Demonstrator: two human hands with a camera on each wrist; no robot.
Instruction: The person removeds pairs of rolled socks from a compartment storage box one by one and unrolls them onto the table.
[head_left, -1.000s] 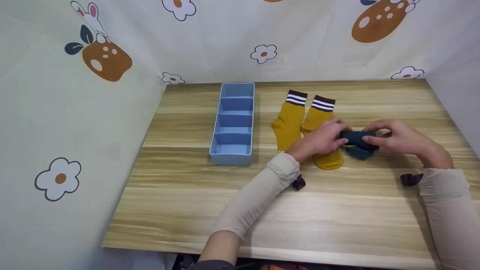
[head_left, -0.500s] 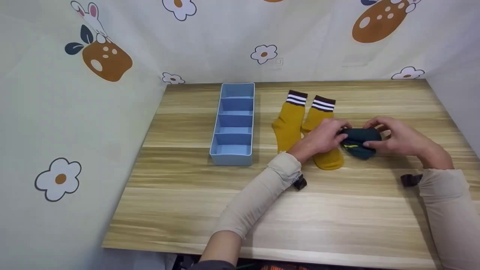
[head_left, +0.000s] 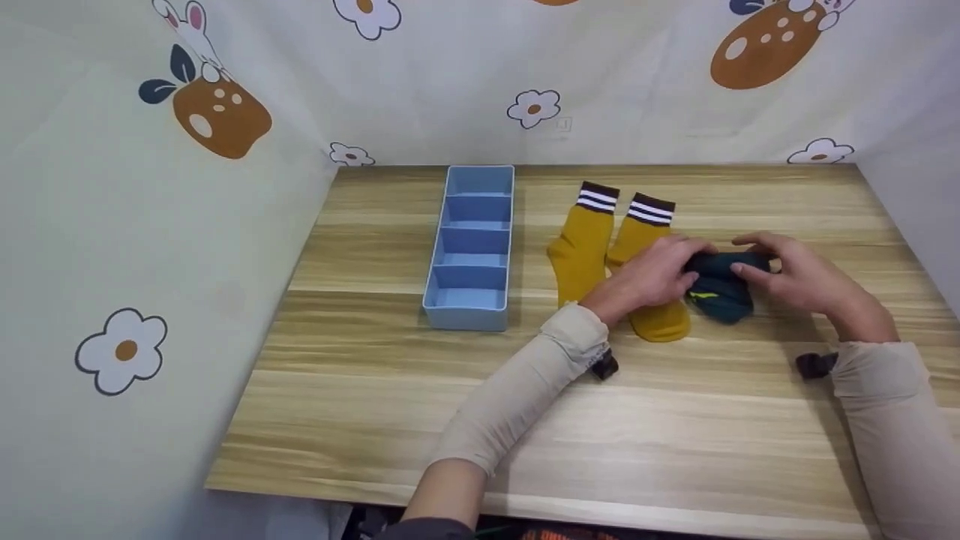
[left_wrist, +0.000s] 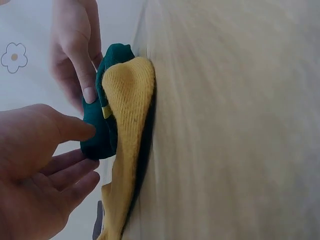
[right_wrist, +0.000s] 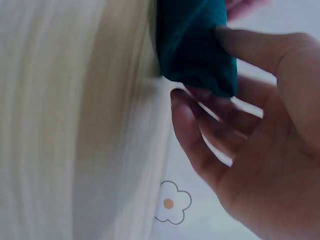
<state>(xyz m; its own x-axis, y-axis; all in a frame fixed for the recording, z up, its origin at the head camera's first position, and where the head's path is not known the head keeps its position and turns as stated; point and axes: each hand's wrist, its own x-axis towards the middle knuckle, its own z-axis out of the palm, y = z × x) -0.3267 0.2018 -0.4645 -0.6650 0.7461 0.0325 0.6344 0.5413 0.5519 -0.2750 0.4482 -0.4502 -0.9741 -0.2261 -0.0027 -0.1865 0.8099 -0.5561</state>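
Dark green socks [head_left: 721, 300], folded into a compact bundle with a small yellow mark, lie on the table between both hands. My left hand [head_left: 658, 271] holds the bundle's left end, thumb on the near face and fingers behind, as the left wrist view shows. At the opposite end, my right hand [head_left: 802, 279] grips the bundle with its thumb pressed on it and fingers curled around the end. Two mustard-yellow socks with dark, white-striped cuffs lie flat beside it; the left hand passes over the nearer yellow sock [head_left: 660, 322], partly covering it, and the farther yellow sock [head_left: 581, 247].
Left of the socks stands a long light-blue organizer box [head_left: 469, 319] with several compartments in a row. A patterned cloth wall [head_left: 450, 90] borders the wooden table [head_left: 360, 420] at the back and left. Each wrist wears a beige sleeve with a dark strap device under it.
The green roll between my hands has turned and spread wider, bringing the yellow mark into view. Both hands stay at its ends; the right fingers have loosened slightly. The head view has shifted a little.
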